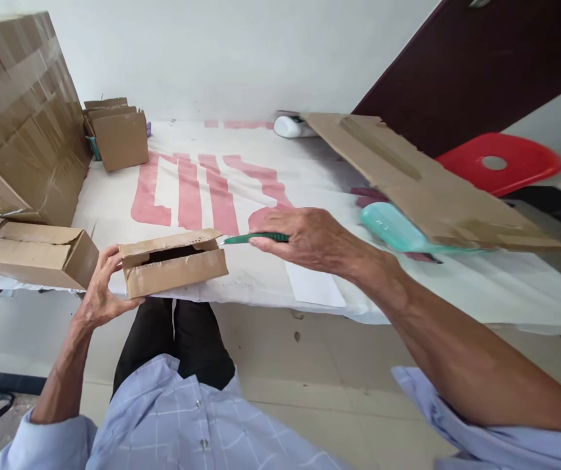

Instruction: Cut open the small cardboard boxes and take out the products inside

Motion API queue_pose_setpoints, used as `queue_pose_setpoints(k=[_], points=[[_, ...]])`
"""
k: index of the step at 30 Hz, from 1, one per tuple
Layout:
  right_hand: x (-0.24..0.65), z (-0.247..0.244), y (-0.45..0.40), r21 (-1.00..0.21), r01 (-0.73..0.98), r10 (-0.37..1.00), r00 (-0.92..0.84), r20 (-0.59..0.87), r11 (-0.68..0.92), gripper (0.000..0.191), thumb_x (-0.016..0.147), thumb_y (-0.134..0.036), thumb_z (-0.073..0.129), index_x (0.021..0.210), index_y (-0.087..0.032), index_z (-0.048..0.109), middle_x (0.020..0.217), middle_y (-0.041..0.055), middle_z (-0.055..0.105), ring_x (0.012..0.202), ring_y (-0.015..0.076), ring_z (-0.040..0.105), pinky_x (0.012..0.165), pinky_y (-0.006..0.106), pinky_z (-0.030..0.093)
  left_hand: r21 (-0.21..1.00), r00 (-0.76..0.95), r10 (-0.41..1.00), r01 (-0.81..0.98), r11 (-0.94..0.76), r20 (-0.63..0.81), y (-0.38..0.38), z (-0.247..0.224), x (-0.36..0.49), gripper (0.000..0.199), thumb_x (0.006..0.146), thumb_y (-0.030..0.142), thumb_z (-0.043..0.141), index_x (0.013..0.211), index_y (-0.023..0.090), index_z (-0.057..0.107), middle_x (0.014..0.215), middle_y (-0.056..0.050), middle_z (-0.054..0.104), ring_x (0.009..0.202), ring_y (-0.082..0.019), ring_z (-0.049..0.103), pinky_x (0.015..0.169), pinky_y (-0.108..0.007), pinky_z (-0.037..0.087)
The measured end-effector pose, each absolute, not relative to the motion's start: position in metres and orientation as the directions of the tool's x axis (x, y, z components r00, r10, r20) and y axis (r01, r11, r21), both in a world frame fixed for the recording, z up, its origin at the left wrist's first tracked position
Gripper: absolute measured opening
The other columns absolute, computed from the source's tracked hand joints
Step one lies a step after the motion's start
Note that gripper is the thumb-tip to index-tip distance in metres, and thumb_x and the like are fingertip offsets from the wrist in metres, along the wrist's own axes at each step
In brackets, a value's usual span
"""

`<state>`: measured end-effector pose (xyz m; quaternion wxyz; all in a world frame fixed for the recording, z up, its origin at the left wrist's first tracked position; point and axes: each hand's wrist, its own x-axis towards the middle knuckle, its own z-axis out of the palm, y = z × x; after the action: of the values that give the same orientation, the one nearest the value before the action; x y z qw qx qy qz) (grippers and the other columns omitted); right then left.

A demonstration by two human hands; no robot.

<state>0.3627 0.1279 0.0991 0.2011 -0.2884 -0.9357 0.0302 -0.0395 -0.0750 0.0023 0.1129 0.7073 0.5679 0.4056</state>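
A small brown cardboard box [178,273] lies at the table's front edge, with a dark gap between its top flaps. My left hand [102,287] grips its left end, fingers at the upper corner and thumb at the lower one. In my right hand [304,239] is a green cutter [260,237], its fingers closed round the handle. The cutter's tip points left and is close to the box's upper right corner; whether it touches cannot be made out. A white sheet of paper [315,286] lies below my right wrist.
Stacked large cartons [25,117] and closed boxes [25,251] stand at left. Upright cardboard pieces [122,140] are behind. On the right are a leaning cardboard sheet [427,183], a teal bottle [392,225], a white bottle [287,126] and a red stool [520,160].
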Motion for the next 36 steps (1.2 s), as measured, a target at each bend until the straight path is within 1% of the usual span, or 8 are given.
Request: queue_pose_setpoints(k=[5,10,13,17,21,27,32,36], points=[[0.397,0.029,0.134,-0.495,0.600,0.777,-0.474,0.414,0.629,0.035,0.103,-0.050,0.059,0.113,-0.026,0.082,0.103,0.0080,0.084,0.089,0.0280,0.076,0.077,0.041,0.057,0.687,-0.028,0.922,0.675,-0.269,0.387,-0.080,0.003,-0.055,0.104,0.081,0.054,0.095,0.169,0.031,0.045,0.165,-0.018,0.047,0.157,-0.045,0.048,0.110,-0.057,0.065],[0.401,-0.076,0.117,-0.564,0.715,0.910,-0.351,0.222,0.414,0.034,0.097,-0.052,0.060,0.105,-0.023,0.078,0.103,0.0131,0.081,0.090,0.0308,0.075,0.077,0.043,0.058,0.773,-0.042,0.959,0.602,-0.200,0.281,-0.072,0.002,-0.064,0.127,0.073,0.060,0.100,0.177,0.035,0.032,0.171,-0.019,0.040,0.155,-0.048,0.050,0.113,-0.057,0.063],[0.392,-0.097,0.113,-0.568,0.697,0.899,-0.353,0.258,0.437,0.039,0.100,-0.057,0.059,0.104,-0.023,0.077,0.102,0.0153,0.078,0.098,0.0339,0.074,0.087,0.049,0.061,0.801,-0.028,0.975,0.576,-0.166,0.222,-0.067,0.006,-0.066,0.133,0.071,0.061,0.102,0.179,0.038,0.027,0.174,-0.019,0.037,0.157,-0.050,0.047,0.116,-0.060,0.061],[0.364,-0.066,0.114,-0.611,0.512,0.797,-0.404,0.450,0.604,0.039,0.106,-0.057,0.059,0.115,-0.023,0.077,0.117,0.0161,0.075,0.113,0.0348,0.073,0.098,0.054,0.063,0.836,-0.018,0.987,0.533,-0.127,0.162,-0.064,0.012,-0.069,0.141,0.067,0.062,0.104,0.180,0.039,0.023,0.180,-0.019,0.030,0.163,-0.053,0.040,0.119,-0.064,0.057],[0.315,-0.010,0.107,-0.525,0.340,0.619,-0.544,0.567,0.780,0.037,0.107,-0.049,0.065,0.134,-0.025,0.074,0.135,0.0143,0.073,0.127,0.0352,0.068,0.111,0.058,0.059,0.889,-0.023,0.990,0.444,-0.114,0.138,-0.062,0.014,-0.069,0.134,0.071,0.073,0.097,0.180,0.039,0.026,0.184,-0.018,0.029,0.166,-0.055,0.035,0.120,-0.065,0.055],[0.262,0.039,0.095,-0.440,0.258,0.453,-0.782,0.427,0.860,0.033,0.103,-0.035,0.075,0.133,-0.021,0.076,0.131,0.0142,0.075,0.123,0.0343,0.068,0.110,0.058,0.057,0.940,-0.017,0.989,0.315,-0.133,0.146,-0.060,0.014,-0.067,0.114,0.084,0.079,0.082,0.178,0.036,0.032,0.182,-0.017,0.036,0.164,-0.052,0.039,0.119,-0.062,0.055],[0.248,0.051,0.094,-0.529,0.275,0.486,-0.817,0.312,0.803,0.017,0.104,-0.024,0.072,0.119,-0.021,0.080,0.112,0.0095,0.076,0.105,0.0258,0.072,0.097,0.043,0.059,0.912,-0.064,0.990,0.399,-0.093,0.129,-0.060,0.014,-0.063,0.119,0.080,0.076,0.087,0.178,0.036,0.032,0.182,-0.017,0.034,0.163,-0.053,0.040,0.118,-0.062,0.056],[0.241,0.047,0.096,-0.619,0.177,0.498,-0.772,0.395,0.765,0.015,0.104,-0.016,0.067,0.104,-0.022,0.081,0.103,0.0057,0.076,0.093,0.0200,0.072,0.087,0.036,0.057,0.890,-0.121,0.984,0.452,-0.061,0.129,-0.061,0.016,-0.055,0.118,0.079,0.072,0.089,0.176,0.035,0.035,0.180,-0.017,0.036,0.161,-0.052,0.043,0.115,-0.060,0.058]])
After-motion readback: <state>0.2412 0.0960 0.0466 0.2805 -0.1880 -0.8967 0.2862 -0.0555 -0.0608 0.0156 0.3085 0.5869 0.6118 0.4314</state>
